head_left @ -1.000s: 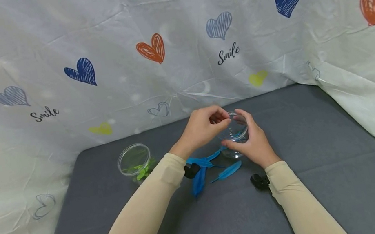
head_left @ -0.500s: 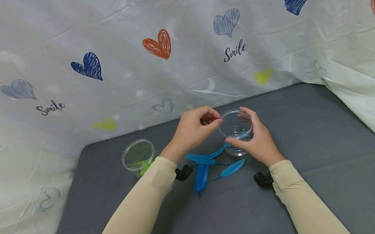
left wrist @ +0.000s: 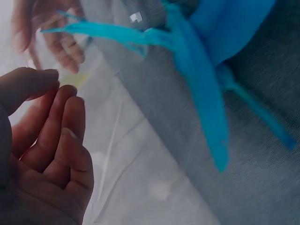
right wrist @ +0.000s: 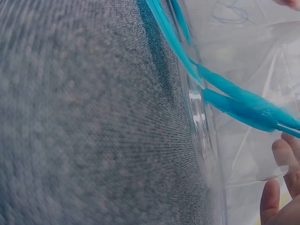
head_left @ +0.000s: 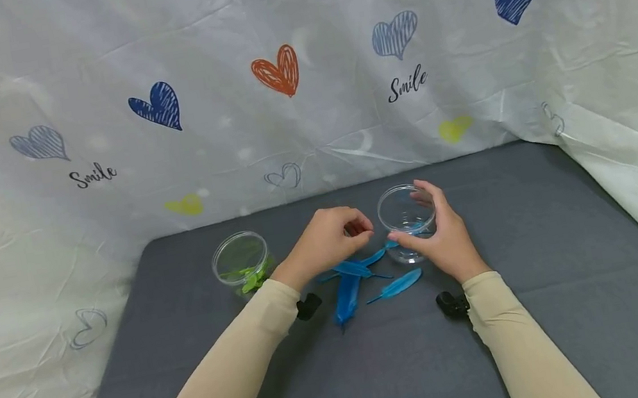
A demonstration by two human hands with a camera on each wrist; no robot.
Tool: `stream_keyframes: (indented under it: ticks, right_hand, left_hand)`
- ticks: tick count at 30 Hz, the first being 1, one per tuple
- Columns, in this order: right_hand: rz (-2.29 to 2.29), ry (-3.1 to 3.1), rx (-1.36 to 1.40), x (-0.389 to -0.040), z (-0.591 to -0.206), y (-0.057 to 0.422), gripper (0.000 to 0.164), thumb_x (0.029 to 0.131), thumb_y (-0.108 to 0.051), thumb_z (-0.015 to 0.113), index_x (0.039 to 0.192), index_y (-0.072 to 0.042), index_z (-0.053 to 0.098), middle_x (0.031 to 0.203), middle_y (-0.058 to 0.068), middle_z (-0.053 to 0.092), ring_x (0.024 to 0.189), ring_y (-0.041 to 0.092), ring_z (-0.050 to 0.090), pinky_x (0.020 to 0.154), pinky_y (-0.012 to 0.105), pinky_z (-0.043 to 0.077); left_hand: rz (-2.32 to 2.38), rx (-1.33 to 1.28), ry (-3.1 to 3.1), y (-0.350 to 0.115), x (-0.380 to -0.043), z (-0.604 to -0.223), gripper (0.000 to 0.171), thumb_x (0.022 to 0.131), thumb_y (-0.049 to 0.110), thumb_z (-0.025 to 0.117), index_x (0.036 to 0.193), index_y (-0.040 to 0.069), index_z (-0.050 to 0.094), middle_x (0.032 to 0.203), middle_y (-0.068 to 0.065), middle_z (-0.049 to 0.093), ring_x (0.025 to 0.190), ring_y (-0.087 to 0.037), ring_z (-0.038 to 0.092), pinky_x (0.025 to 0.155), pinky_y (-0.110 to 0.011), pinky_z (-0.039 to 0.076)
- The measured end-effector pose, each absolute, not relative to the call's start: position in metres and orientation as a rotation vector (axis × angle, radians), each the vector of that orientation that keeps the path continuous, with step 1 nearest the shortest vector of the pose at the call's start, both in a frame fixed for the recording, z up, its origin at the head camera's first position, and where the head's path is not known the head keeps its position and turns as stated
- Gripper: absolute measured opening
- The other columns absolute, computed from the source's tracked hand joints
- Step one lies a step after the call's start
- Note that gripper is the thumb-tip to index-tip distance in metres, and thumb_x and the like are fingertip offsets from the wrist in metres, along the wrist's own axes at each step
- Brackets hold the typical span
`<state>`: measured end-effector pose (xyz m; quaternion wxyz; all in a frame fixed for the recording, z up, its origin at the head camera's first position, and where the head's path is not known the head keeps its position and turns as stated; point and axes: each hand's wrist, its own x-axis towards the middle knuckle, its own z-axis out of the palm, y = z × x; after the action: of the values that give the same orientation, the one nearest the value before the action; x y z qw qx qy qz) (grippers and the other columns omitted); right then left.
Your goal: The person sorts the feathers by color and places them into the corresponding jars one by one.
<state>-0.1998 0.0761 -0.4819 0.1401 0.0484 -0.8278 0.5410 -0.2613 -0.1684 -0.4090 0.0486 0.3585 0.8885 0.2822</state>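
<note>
My right hand [head_left: 452,243] grips a clear plastic jar [head_left: 382,216] from its right side, thumb in front and fingers behind, the jar on the cloth. Blue feathers [right wrist: 248,108] show through the jar's wall in the right wrist view. To the left, my left hand [head_left: 326,239] hovers with loosely curled fingers, thumb tip near the index finger. Nothing shows between those fingers in the left wrist view. Several loose blue feathers [head_left: 348,296] lie on the cloth below and between the hands; a single blue feather [head_left: 398,284] lies nearer the right wrist.
A second clear round jar [head_left: 214,267] with bright green pieces [head_left: 253,280] stands left of my left wrist. Dark grey cloth [head_left: 398,369] covers the table. A white curtain [head_left: 333,133] printed with hearts hangs along the table's back edge.
My left hand has withdrawn from over the jar's opening, moving left and down towards the loose feathers. My right hand keeps its grip on the jar. The head view has shifted slightly.
</note>
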Motion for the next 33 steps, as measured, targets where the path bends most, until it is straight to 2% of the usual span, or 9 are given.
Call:
stream_keyframes:
  ticks: [7, 16, 21, 27, 30, 33]
  right_hand:
    - [1.570, -2.390, 0.159, -0.200, -0.483, 0.077, 0.098, 0.092, -0.046, 0.088, 0.168, -0.042, 0.026, 0.169, 0.002, 0.045, 0.158, 0.027, 0.042, 0.126, 0.059, 0.037]
    - [1.566, -2.387, 0.147, -0.201, -0.483, 0.077, 0.101, 0.090, -0.048, 0.089, 0.169, -0.034, 0.027, 0.167, 0.000, 0.047, 0.156, 0.025, 0.044, 0.123, 0.060, 0.040]
    - [1.576, -2.386, 0.138, -0.200, -0.482, 0.078, 0.101, 0.089, -0.049, 0.089, 0.169, -0.037, 0.028, 0.167, 0.000, 0.047, 0.156, 0.023, 0.044, 0.125, 0.059, 0.039]
    - [1.582, -2.390, 0.149, -0.201, -0.482, 0.079, 0.101, 0.090, -0.047, 0.089, 0.169, -0.037, 0.026, 0.168, 0.001, 0.045, 0.158, 0.025, 0.043, 0.126, 0.059, 0.037]
    - [1.579, -2.390, 0.147, -0.201, -0.483, 0.078, 0.101, 0.090, -0.047, 0.089, 0.168, -0.040, 0.026, 0.168, 0.000, 0.045, 0.158, 0.024, 0.043, 0.127, 0.059, 0.037]
    - [1.575, -2.386, 0.143, -0.201, -0.483, 0.078, 0.101, 0.090, -0.047, 0.089, 0.169, -0.036, 0.027, 0.167, -0.001, 0.046, 0.157, 0.023, 0.044, 0.128, 0.059, 0.037]
  left_hand:
    - [0.659, 1.182, 2.633, -0.161, -0.256, -0.428, 0.011, 0.104, 0.020, 0.075, 0.110, 0.015, 0.082, 0.100, 0.003, 0.077, 0.085, -0.008, 0.069, 0.081, -0.028, 0.061]
    - [0.452, 1.216, 2.586, -0.151, -0.253, -0.442, 0.011, 0.103, 0.024, 0.076, 0.112, 0.020, 0.081, 0.103, 0.005, 0.077, 0.089, -0.008, 0.068, 0.082, -0.028, 0.060]
    - [0.312, 1.225, 2.583, -0.145, -0.252, -0.444, 0.014, 0.102, 0.025, 0.077, 0.114, 0.018, 0.081, 0.106, 0.004, 0.076, 0.090, -0.009, 0.068, 0.084, -0.031, 0.061]
    - [0.110, 1.271, 2.592, -0.140, -0.249, -0.441, 0.004, 0.100, 0.019, 0.077, 0.102, 0.018, 0.081, 0.098, 0.003, 0.073, 0.078, -0.010, 0.062, 0.075, -0.030, 0.057]
    - [0.022, 1.288, 2.607, -0.137, -0.248, -0.441, 0.006, 0.100, 0.018, 0.075, 0.097, 0.019, 0.080, 0.096, 0.003, 0.073, 0.076, -0.010, 0.060, 0.073, -0.030, 0.056]
    - [-0.029, 1.304, 2.619, -0.134, -0.247, -0.443, 0.009, 0.100, 0.017, 0.075, 0.094, 0.019, 0.081, 0.095, 0.003, 0.073, 0.074, -0.010, 0.061, 0.072, -0.030, 0.058]
